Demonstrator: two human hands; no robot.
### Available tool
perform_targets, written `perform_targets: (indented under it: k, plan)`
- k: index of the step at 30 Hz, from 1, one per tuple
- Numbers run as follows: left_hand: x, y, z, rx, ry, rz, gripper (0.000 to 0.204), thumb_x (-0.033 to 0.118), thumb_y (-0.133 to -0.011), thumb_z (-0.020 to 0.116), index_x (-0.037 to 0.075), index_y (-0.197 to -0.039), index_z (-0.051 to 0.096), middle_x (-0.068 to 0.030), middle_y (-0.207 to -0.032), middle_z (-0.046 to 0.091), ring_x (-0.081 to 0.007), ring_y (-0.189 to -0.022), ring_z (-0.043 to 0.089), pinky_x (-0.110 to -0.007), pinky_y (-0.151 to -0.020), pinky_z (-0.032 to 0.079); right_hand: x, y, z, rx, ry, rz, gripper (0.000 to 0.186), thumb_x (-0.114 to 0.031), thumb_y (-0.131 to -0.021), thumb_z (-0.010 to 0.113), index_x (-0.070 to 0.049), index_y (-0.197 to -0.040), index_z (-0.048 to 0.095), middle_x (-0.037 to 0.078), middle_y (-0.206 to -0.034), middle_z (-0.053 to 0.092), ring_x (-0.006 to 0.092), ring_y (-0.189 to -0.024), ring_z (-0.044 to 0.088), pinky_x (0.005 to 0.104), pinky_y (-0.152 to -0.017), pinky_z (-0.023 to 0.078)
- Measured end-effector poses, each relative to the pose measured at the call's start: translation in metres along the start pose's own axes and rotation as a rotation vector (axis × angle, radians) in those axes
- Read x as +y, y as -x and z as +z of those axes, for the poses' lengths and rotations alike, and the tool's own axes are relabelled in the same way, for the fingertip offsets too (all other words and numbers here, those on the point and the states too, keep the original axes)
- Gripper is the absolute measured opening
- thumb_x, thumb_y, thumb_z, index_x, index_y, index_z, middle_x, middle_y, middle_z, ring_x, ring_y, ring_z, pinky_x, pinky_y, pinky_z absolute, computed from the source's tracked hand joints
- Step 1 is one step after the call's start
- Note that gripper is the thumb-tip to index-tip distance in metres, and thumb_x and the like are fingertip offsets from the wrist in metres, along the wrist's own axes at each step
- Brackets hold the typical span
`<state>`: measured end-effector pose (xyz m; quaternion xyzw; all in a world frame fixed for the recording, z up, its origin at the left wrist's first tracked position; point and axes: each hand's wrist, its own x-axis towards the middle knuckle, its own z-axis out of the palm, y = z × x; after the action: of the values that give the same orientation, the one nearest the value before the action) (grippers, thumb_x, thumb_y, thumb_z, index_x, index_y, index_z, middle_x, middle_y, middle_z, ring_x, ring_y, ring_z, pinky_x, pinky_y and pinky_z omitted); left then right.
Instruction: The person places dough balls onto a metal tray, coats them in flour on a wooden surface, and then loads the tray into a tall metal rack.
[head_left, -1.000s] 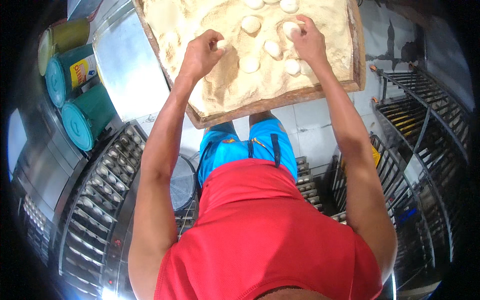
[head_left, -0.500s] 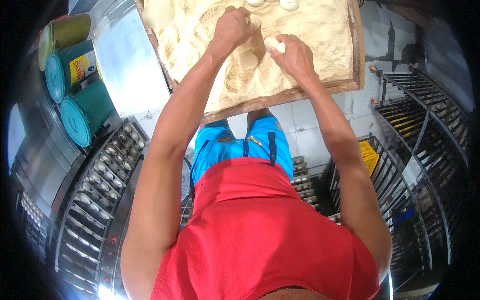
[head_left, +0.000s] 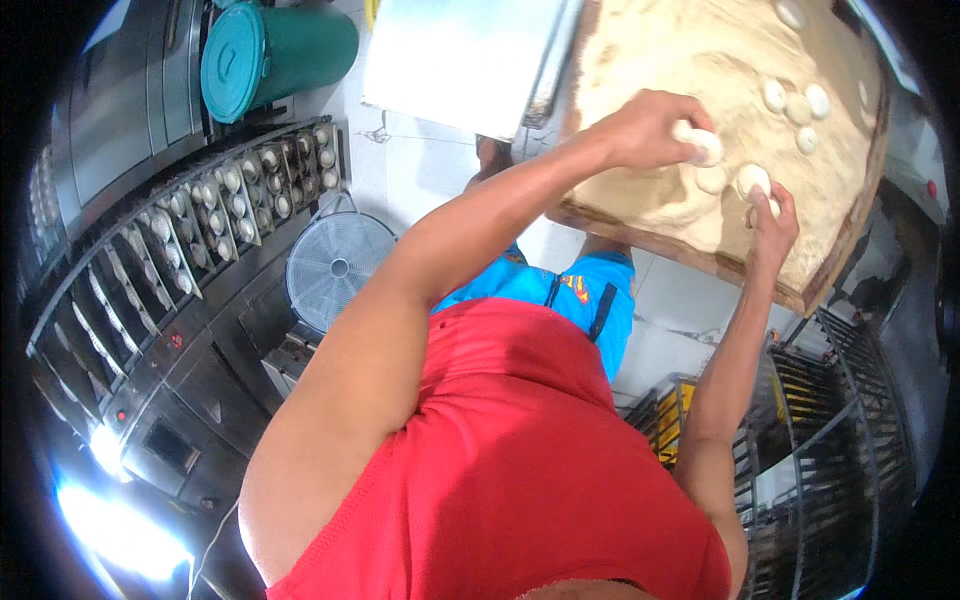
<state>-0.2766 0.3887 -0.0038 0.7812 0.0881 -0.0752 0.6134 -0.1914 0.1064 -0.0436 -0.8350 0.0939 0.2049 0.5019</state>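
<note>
A wooden-edged tray [head_left: 690, 250] holds a bed of pale tan crumbs or flour. Over it, the fingers of my left hand [head_left: 655, 130] are closed round a white dough ball [head_left: 702, 146]. To the right and nearer me, my right hand [head_left: 776, 225] grips a second dough ball [head_left: 753, 181] at the fingertips. Between the two hands, a crumb-coated dough ball [head_left: 711, 180] lies on the bed. Farther off in the tray sit several more balls, among them a white one [head_left: 817, 101] and a coated one [head_left: 797, 108].
A pale flat metal sheet [head_left: 460, 65] is left of the tray. Farther left are a green lidded bin [head_left: 290, 60] and a rack of filled moulds [head_left: 215, 205]. A round fan [head_left: 340, 268] stands on the left; black metal racks [head_left: 830, 400] are at the lower right.
The view has swung, so the tray now appears farther right and tilted. Both hands remain over the crumbs with dough balls in them; more loose balls show at the far side.
</note>
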Motion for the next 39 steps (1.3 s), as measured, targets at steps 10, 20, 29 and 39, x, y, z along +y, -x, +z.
perform_targets:
  k: [10,20,29,39]
  plan:
    - [-0.215,0.199,-0.296,0.285,-0.393,-0.52,0.038,0.025,-0.088,0.077,0.006,-0.122,0.074,-0.0167,-0.115,0.075,-0.027,-0.103,0.073,-0.039,-0.095,0.057,-0.095,0.14,0.272,-0.361,0.15,-0.141,0.035,-0.014,-0.085,0.075,-0.006,-0.118,0.068,0.008,-0.109,0.071,0.0184,-0.101,0.066,0.0346,-0.092,0.053]
    - [-0.267,0.209,-0.345,0.245,-0.453,-0.403,0.039,0.033,-0.09,0.072,0.006,-0.119,0.075,-0.0173,-0.115,0.075,-0.0313,-0.105,0.072,-0.041,-0.095,0.055,-0.061,0.139,0.502,-0.601,0.383,-0.381,0.043,-0.029,-0.087,0.074,-0.007,-0.123,0.067,0.019,-0.122,0.072,0.0356,-0.111,0.069,0.042,-0.097,0.053]
    - [-0.261,0.209,-0.352,0.24,-0.512,-0.289,0.042,0.025,-0.089,0.071,0.004,-0.126,0.07,-0.0213,-0.123,0.068,-0.0355,-0.113,0.067,-0.044,-0.103,0.052,-0.049,0.139,0.5,-0.448,0.346,-0.514,0.043,-0.031,-0.089,0.074,-0.006,-0.124,0.068,0.019,-0.114,0.073,0.035,-0.105,0.07,0.0423,-0.094,0.054]
    - [-0.199,0.17,-0.263,-0.03,-0.292,-0.144,0.039,0.008,-0.091,0.063,0.003,-0.13,0.061,-0.0219,-0.127,0.061,-0.0389,-0.12,0.06,-0.045,-0.105,0.048,-0.046,0.139,0.403,-0.456,0.333,-0.222,0.042,-0.02,-0.09,0.073,-0.005,-0.129,0.065,0.021,-0.13,0.066,0.0388,-0.119,0.062,0.0434,-0.103,0.049]
